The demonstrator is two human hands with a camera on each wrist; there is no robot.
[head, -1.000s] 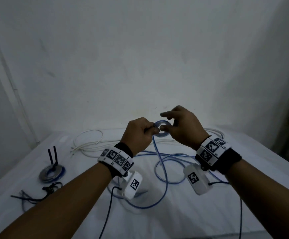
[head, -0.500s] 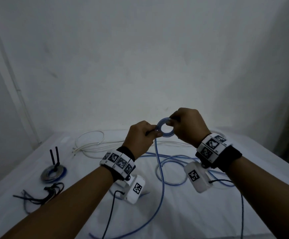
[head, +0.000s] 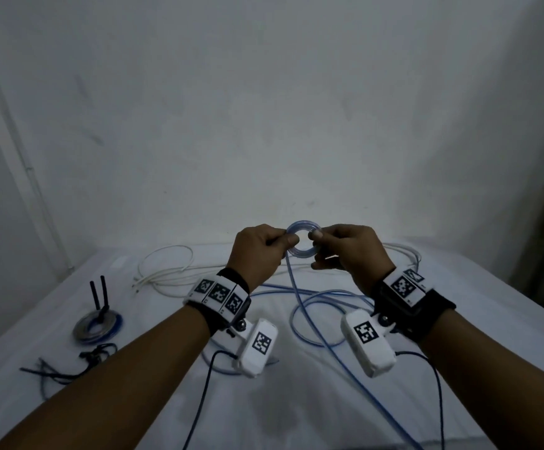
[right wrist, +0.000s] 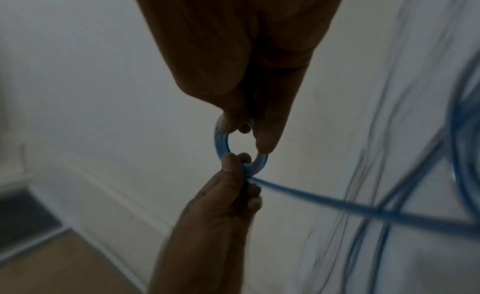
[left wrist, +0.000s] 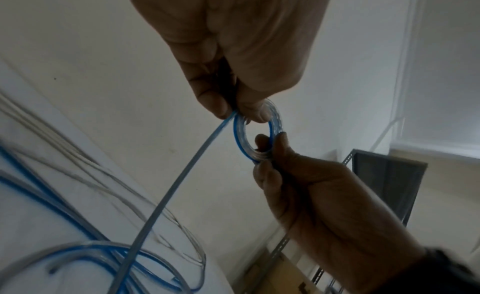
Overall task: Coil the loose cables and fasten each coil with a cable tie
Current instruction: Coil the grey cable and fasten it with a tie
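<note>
A small blue coil point(head: 302, 239) is held up in the air above the table point(head: 296, 401), between both hands. Left hand point(head: 257, 251) is pinched on the coil's left rim; right hand point(head: 350, 253) is pinched on the right rim, thumb in front, fingertips point(left wrist: 262, 141) poked through the hole. Both sets of fingers are curled tight, nothing spread wide.

Key relation: the free run of blue cable point(head: 299, 306) exits the coil at the left-hand side, right under the left thumb point(left wrist: 211, 102), and drops down and toward the person to the loose loops point(head: 322, 316) lying on the sheet. So the feed point sits at the left fingers, and the coil's plane faces the head camera, hole axis roughly fore-aft.

Judgement: winding step, only a few turns done; most of the cable is not yet taken up. The next wrap is probably best led by the left hand, being nearer the tail, with the ring steadied by the right.

White cable point(head: 166, 271) lies uncoiled further back. A finished coil point(head: 97, 326) and spare ties point(head: 66, 368) sit far left, well apart.
</note>
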